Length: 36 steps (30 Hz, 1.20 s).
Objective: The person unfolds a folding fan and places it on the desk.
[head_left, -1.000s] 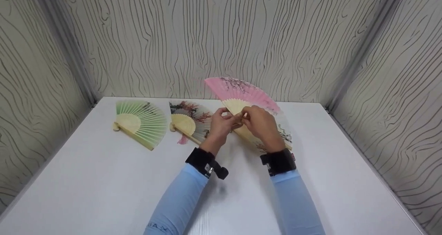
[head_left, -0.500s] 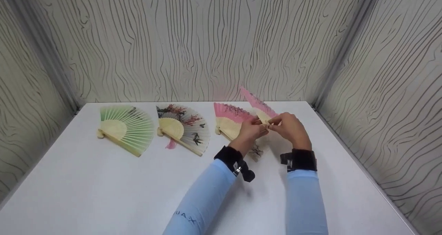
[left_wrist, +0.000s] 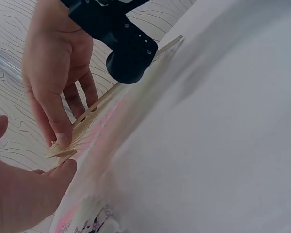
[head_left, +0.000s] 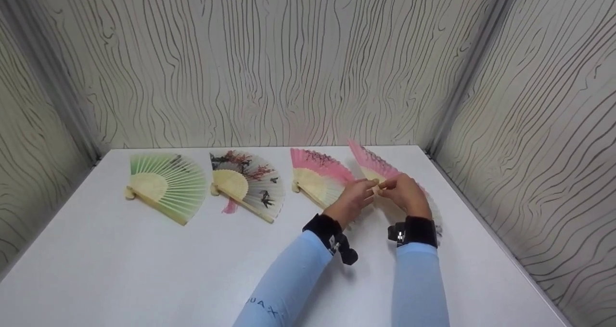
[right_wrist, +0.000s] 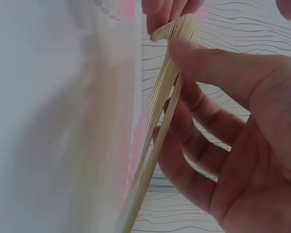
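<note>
A pink folding fan (head_left: pixel 373 159) with pale wooden ribs is spread at the right end of a row of fans, tilted just above the table. My right hand (head_left: pixel 406 194) pinches its pivot end between thumb and fingers; the right wrist view shows the thumb on the ribs (right_wrist: pixel 160 104). My left hand (head_left: pixel 353 202) is at the same pivot end. In the left wrist view its fingers (left_wrist: pixel 63 177) touch the fan while its thumb stands lifted away. Beneath the left hand lies another pink fan (head_left: pixel 320 166), partly covered.
A grey fan with red blossoms (head_left: pixel 250 173) and a pink tassel (head_left: pixel 230 207) lies left of the pink ones. Farther left is a green fan (head_left: pixel 168 182). Patterned walls (head_left: pixel 269 67) enclose the white table (head_left: pixel 144 279) at the back and sides.
Both hands have carried the fan rightward past the other pink fan and lowered it toward the table. The pink fan beneath has come into view. The head view has shifted too.
</note>
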Each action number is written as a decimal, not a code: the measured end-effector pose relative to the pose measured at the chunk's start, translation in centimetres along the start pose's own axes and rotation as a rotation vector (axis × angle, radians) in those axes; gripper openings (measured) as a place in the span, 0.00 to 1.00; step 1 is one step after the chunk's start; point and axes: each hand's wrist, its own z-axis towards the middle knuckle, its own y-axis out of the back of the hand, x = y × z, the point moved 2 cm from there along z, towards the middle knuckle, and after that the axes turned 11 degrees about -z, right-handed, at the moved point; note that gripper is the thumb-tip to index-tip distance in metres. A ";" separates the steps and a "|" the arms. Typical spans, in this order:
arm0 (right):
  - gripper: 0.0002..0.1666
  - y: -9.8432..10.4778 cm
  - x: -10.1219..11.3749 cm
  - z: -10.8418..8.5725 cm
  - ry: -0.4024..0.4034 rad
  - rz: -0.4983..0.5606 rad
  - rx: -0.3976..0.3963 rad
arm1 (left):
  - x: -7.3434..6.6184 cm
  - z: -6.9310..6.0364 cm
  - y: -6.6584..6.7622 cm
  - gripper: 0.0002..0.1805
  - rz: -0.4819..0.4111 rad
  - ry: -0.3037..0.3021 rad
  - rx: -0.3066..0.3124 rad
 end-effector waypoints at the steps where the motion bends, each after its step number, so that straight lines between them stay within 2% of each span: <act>1: 0.19 -0.2 -0.2 -0.1 -0.018 0.004 0.012 | 0.3 0.0 -0.1 0.35 -0.023 0.010 -0.009; 5: 0.20 -0.6 -0.9 -0.1 -0.100 -0.014 0.050 | 1.1 -0.2 -0.5 0.39 -0.129 0.046 -0.004; 7: 0.21 -0.9 -1.3 -0.1 -0.135 -0.024 0.069 | 1.3 -0.3 -0.6 0.43 -0.156 0.061 -0.011; 10: 0.21 -1.3 -1.4 0.0 -0.161 -0.016 0.086 | 1.5 -0.5 -0.6 0.43 -0.144 0.072 -0.018; 13: 0.21 -1.5 -1.3 0.2 -0.149 -0.013 0.073 | 1.3 -0.9 -0.5 0.41 -0.075 0.049 -0.033; 15: 0.20 -1.6 -1.0 0.4 -0.143 -0.021 0.059 | 0.7 -1.3 -0.2 0.40 -0.054 0.026 -0.035; 19: 0.20 -1.6 -0.6 1.3 -0.155 -0.028 0.039 | -1.0 -2.1 0.8 0.37 -0.044 -0.025 -0.002; 26: 0.20 -2.0 0.1 3.7 -0.126 -0.089 -0.011 | -4.2 -3.4 4.6 0.32 -0.110 -0.116 0.005; 30: 0.20 -2.3 0.1 4.9 -0.105 -0.098 -0.034 | -5.9 -4.2 6.5 0.31 -0.110 -0.179 -0.002; 33: 0.21 -2.2 -0.1 5.4 -0.094 -0.097 -0.050 | -6.9 -4.5 7.6 0.30 -0.060 -0.193 -0.018; 36: 0.21 -1.8 -0.5 5.2 -0.095 -0.081 -0.056 | -7.8 -4.4 8.3 0.28 0.041 -0.187 -0.058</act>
